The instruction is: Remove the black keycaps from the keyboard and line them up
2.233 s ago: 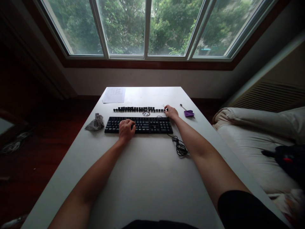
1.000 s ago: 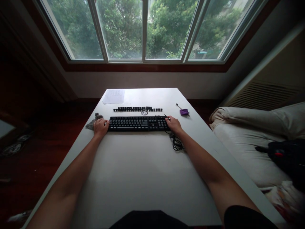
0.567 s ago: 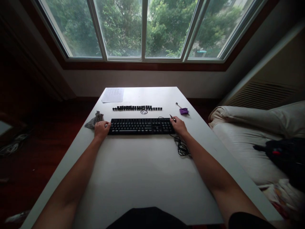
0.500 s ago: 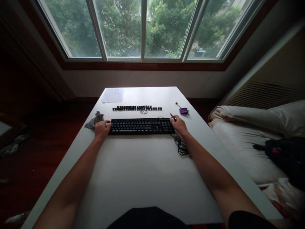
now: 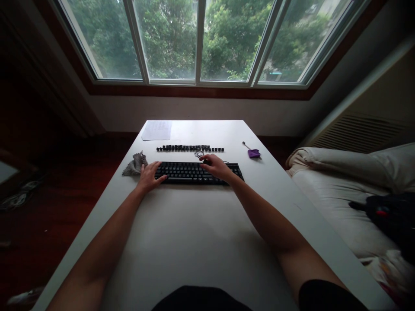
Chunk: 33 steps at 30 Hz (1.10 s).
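A black keyboard (image 5: 186,172) lies across the far half of the white table (image 5: 194,242). My left hand (image 5: 148,176) rests on its left end with the fingers spread flat. My right hand (image 5: 216,167) lies over the keyboard's middle right. Its fingers are drawn together and point at a small wire ring (image 5: 198,153) just behind the keyboard. Something small and dark shows at the fingertips; I cannot make out what it is. A row of loose black keycaps (image 5: 189,148) runs behind the keyboard.
A crumpled grey cloth (image 5: 135,164) lies left of the keyboard. A sheet of paper (image 5: 157,130) sits at the far left corner, a small purple item (image 5: 254,153) at the right. A bed (image 5: 340,194) with a dark bag (image 5: 389,216) adjoins the table's right side.
My right hand has moved left from the keyboard's right end to over its middle. My left hand has slid from the left edge onto the keys, fingers spreading. The keyboard sits slightly further right.
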{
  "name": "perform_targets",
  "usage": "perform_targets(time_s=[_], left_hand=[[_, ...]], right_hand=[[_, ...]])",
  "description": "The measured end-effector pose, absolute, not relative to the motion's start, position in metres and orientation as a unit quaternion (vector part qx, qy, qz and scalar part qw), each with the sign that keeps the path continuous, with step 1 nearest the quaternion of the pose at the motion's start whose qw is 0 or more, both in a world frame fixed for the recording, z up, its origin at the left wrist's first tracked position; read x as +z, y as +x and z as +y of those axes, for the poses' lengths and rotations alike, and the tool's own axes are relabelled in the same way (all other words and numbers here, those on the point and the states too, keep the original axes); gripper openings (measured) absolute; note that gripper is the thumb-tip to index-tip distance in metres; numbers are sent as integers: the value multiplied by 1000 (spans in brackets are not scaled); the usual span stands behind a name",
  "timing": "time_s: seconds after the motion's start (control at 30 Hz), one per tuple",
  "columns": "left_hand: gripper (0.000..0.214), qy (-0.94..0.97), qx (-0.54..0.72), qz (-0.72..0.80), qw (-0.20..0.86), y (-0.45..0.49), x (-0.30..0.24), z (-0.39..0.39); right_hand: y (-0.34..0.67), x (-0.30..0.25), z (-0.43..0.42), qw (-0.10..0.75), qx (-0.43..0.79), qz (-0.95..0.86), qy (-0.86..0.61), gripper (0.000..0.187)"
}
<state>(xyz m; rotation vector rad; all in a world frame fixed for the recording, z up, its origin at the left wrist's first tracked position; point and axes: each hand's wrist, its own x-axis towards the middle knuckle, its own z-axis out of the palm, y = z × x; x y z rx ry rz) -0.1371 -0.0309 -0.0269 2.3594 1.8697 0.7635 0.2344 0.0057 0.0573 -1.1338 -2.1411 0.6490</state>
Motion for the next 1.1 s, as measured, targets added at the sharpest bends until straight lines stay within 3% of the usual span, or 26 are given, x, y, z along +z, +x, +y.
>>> perform_targets(time_s=[0.17,0.4,0.63,0.83,1.1], left_hand=[[85,812,206,546,26,-132,-21,-35],[81,785,213,581,17,-109,-22,-26],[85,765,242,597,22,-104,-23,-23],[85,739,273,615,22,-112,-26,-21],[67,741,299,597,72,-126,-28,-17]], right_hand=[[182,59,12,333,269,-826,-367,25],[149,36,32,396,338,-783,-340,31],[133,27,40,496,297,-746,-330,24],[120,34,50,495,347,-729,-321,22],[85,30,64,471,352,-712,-384,13]])
